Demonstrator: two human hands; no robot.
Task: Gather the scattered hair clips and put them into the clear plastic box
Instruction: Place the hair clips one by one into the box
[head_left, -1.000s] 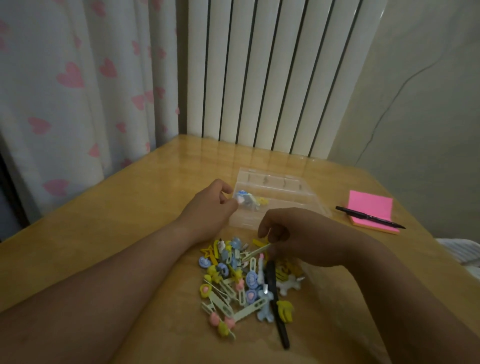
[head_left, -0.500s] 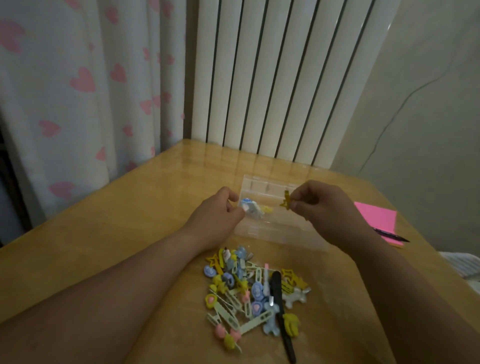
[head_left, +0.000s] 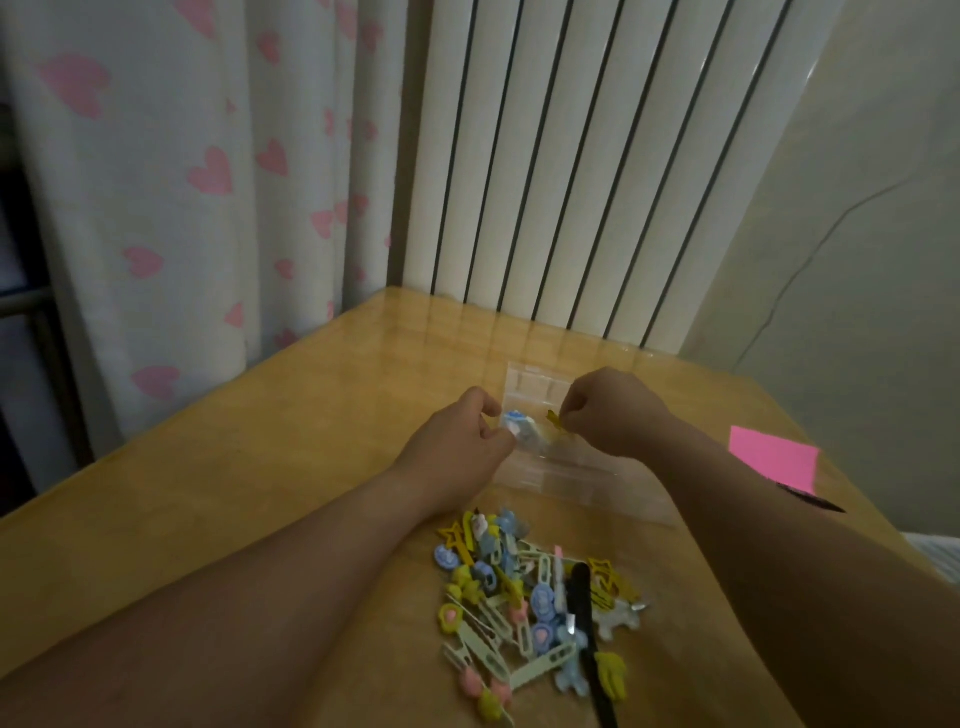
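Observation:
A clear plastic box (head_left: 576, 470) lies on the wooden table (head_left: 270, 467) just beyond my hands. My left hand (head_left: 462, 441) grips the box's left edge, fingers curled at the rim beside a blue and white clip (head_left: 519, 423) inside. My right hand (head_left: 613, 410) pinches a small yellow clip (head_left: 554, 419) over the box. A pile of several pastel hair clips (head_left: 519, 587) in blue, yellow, pink and white lies on the table nearer to me.
A black pen (head_left: 587, 639) lies across the right side of the clip pile. A pink sticky pad (head_left: 774, 460) with another black pen (head_left: 810, 501) sits at the right. Behind the table stand a white radiator (head_left: 571, 156) and a heart-patterned curtain (head_left: 182, 182).
My right hand left the pile with a yellow clip and carried it up and left over the box. My left hand has stayed at the box's edge.

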